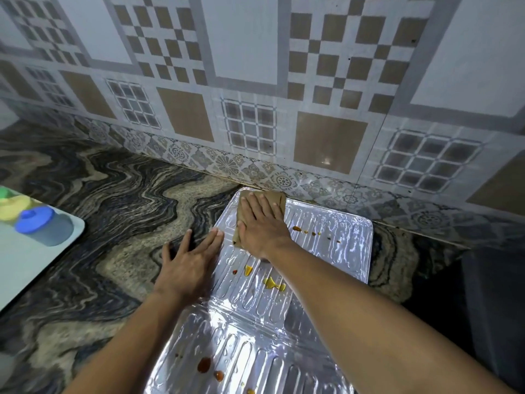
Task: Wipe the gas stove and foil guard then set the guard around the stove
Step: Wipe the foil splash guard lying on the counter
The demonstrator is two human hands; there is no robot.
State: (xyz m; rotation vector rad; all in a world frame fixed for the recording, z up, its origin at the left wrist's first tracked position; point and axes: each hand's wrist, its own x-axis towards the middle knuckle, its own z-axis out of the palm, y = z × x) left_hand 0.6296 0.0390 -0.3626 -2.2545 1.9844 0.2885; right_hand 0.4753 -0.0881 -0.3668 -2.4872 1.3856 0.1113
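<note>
The silver foil guard [335,251] lies flat on the marble counter, running from the tiled wall toward me. Orange and yellow stains dot it at the far right, the middle and the near end. A folded brown cloth [277,199] sits at the guard's far left corner. My right hand [262,223] presses flat on the cloth with straight fingers. My left hand [190,260] rests flat with spread fingers, partly on the counter and partly on the guard's left edge. The gas stove is not in view.
A pale tray [25,268] at the left edge carries a container with a blue lid [42,226] and yellow and green lids behind it. The patterned marble counter [113,194] lies between tray and guard. The tiled wall [255,95] bounds the back. A dark object [494,308] stands at the right.
</note>
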